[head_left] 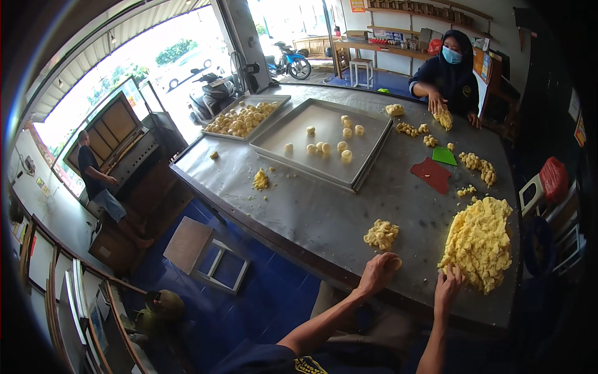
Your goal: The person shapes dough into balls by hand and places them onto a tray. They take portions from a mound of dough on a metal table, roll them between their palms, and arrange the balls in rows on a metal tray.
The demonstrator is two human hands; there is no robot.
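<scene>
My left hand point(375, 274) is closed around a small piece of yellow dough point(395, 263) at the near edge of the table. My right hand point(450, 284) has its bent fingers on the near left edge of a large, crumbly slab of yellow dough point(479, 240), gripping at it. Just beyond my left hand lies a loose heap of small dough pieces point(381, 234). Farther off, a large metal tray point(293, 134) holds several round dough balls point(323, 148), spaced apart. Behind it on the left, another tray point(283, 98) is piled with dough balls.
Across the metal table point(311, 209) a masked person point(450, 71) handles a dough lump point(443, 118). Red point(431, 175) and green scrapers point(444, 156) lie near dough clusters point(478, 168). A stool point(215, 258) stands on the floor at left; another person point(99, 174) is by an oven-like unit point(134, 149).
</scene>
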